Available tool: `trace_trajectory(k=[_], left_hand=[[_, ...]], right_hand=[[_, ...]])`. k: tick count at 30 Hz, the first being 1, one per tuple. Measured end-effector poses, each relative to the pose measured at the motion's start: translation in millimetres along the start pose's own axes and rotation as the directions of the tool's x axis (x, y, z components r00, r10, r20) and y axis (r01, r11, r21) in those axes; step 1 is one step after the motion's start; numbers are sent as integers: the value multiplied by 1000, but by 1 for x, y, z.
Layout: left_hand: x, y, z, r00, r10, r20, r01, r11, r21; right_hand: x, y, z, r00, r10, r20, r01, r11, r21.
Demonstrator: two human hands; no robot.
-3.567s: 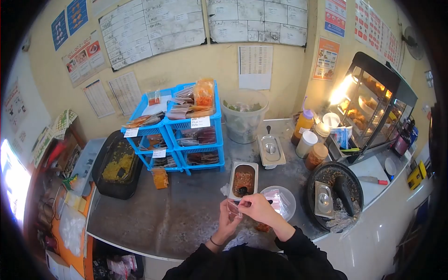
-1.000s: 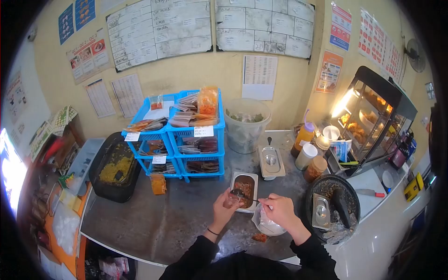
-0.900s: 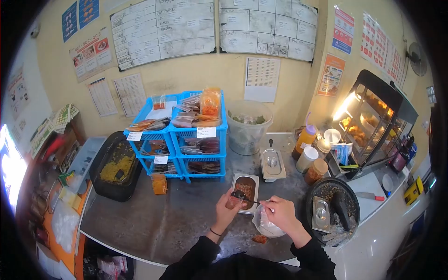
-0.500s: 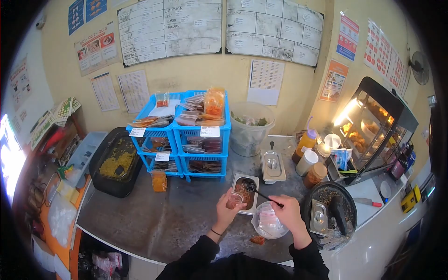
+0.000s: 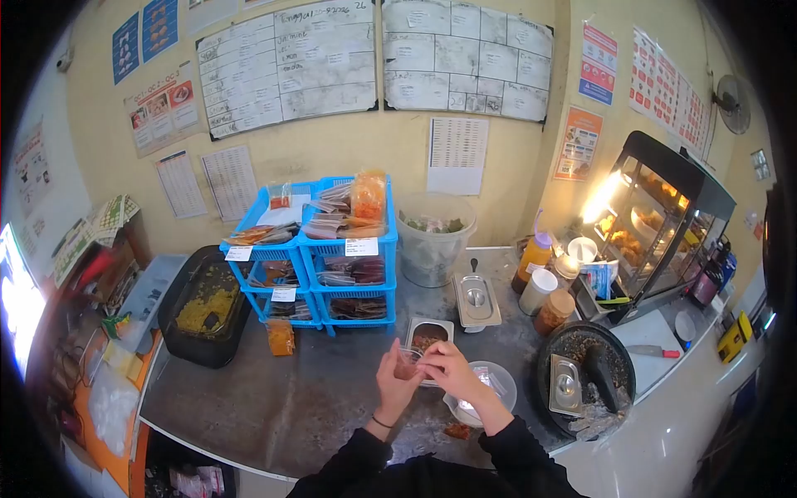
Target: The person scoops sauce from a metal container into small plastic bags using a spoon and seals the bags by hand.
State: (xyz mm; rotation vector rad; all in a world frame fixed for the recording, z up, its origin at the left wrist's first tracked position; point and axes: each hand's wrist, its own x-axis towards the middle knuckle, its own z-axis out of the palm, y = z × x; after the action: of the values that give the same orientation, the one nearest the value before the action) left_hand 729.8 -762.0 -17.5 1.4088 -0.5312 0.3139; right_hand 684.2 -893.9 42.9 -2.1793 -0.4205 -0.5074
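Note:
My left hand [image 5: 398, 383] is closed around a small clear plastic bag [image 5: 407, 363], its mouth near the fingertips. My right hand [image 5: 452, 369] meets it from the other side, fingers pinched together at the bag's edge. Just beyond both hands sits a rectangular metal container [image 5: 432, 329] with reddish-brown sauce in it, partly hidden by my fingers. The black spoon does not show. Beneath my right wrist stands a round clear tub [image 5: 509, 393] holding several small plastic bags. A reddish scrap [image 5: 456, 432] lies on the dark counter nearer to me.
Blue stacked baskets [image 5: 349, 292] of filled packets stand behind left, beside a black tray [image 5: 187, 353] of yellowish food. A lidded metal container [image 5: 477, 303], bottles [image 5: 531, 257] and a stone mortar [image 5: 546, 365] are to the right. A lit display case [image 5: 656, 224] stands farther right.
My right hand has let go of the black spoon and moved left to the plastic bag in my left hand. The view has shifted slightly.

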Motion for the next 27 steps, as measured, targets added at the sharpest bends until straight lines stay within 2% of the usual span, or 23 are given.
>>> trace_trajectory(k=[1, 2, 3, 4, 6, 7, 9, 10, 13, 16, 19, 22, 25, 27], left_hand=[[2, 13, -5, 998, -45, 44, 45, 999, -10], [3, 13, -13, 963, -192, 191, 230, 952, -201], [5, 12, -25, 885, -298, 359, 423, 837, -348], [4, 12, -32, 770, -358, 528, 608, 661, -439], [0, 19, -36, 708, -420, 568, 659, 682, -316], [-1, 24, -37, 678, -451, 580, 678, 690, -255], [-2, 30, -35, 682, -479, 552, 700, 647, -304], [-3, 33, -33, 684, -492, 538, 708, 626, -328], [-4, 41, -30, 738, -484, 470, 642, 719, -267], [-8, 39, -27, 774, -461, 434, 600, 753, -270], [-15, 49, -19, 790, -416, 452, 566, 777, -275], [-15, 49, -20, 766, -432, 476, 553, 821, -145], [-17, 46, -24, 759, -434, 486, 505, 863, -18], [-19, 47, -27, 757, -475, 448, 542, 840, -26]], right_hand=[[2, 0, -3, 1000, 17, -5, -17, 995, 101], [4, -3, -12, 999, 20, 34, -25, 991, 135], [7, -7, -19, 996, 64, 58, -75, 975, 208], [8, -11, -26, 990, 106, 89, -127, 951, 282], [7, -9, -29, 984, 139, 107, -171, 904, 393], [5, -10, -27, 974, 217, 65, -223, 863, 454], [3, -13, -20, 928, 372, 0, -305, 760, 574], [2, -13, -15, 921, 387, -53, -241, 669, 703], [-8, -1, -18, 905, 408, 117, -394, 704, 590], [-9, -7, -24, 899, 416, 139, -419, 719, 554], [-10, -7, -22, 893, 438, 103, -423, 738, 525], [-6, -24, -32, 922, 377, 92, -386, 865, 319], [-8, -26, -31, 925, 371, 79, -375, 867, 328], [-9, -28, -33, 934, 354, 42, -349, 883, 315]])
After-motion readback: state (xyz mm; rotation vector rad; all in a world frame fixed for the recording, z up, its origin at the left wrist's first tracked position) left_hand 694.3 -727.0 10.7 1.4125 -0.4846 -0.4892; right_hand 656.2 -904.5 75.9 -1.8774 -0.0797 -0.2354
